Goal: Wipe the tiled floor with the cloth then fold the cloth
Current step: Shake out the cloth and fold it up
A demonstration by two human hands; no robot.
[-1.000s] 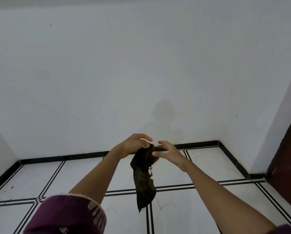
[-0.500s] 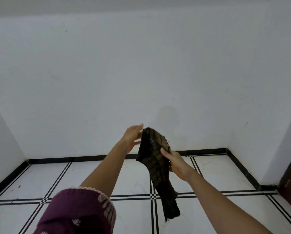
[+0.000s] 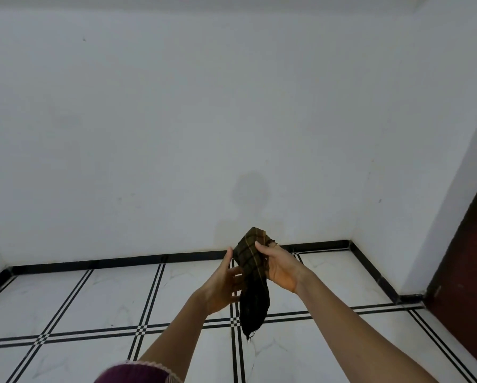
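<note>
A dark checked cloth (image 3: 252,261) hangs in the air in front of me, above the white tiled floor (image 3: 115,297). My right hand (image 3: 281,268) grips its upper part, thumb over the front of the fabric. My left hand (image 3: 226,280) is beside the cloth on the left, palm turned towards it and fingers spread, touching its edge. The cloth's lower end dangles down to a frayed tip below both hands.
White walls meet in a corner at the back right, with a black skirting strip (image 3: 121,262) along their base. A dark brown door (image 3: 469,261) stands at the right edge. Black double lines cross the floor tiles.
My left hand has dropped from the cloth's top to its left side with fingers spread. My right hand holds the cloth higher up, and the hanging part is shorter.
</note>
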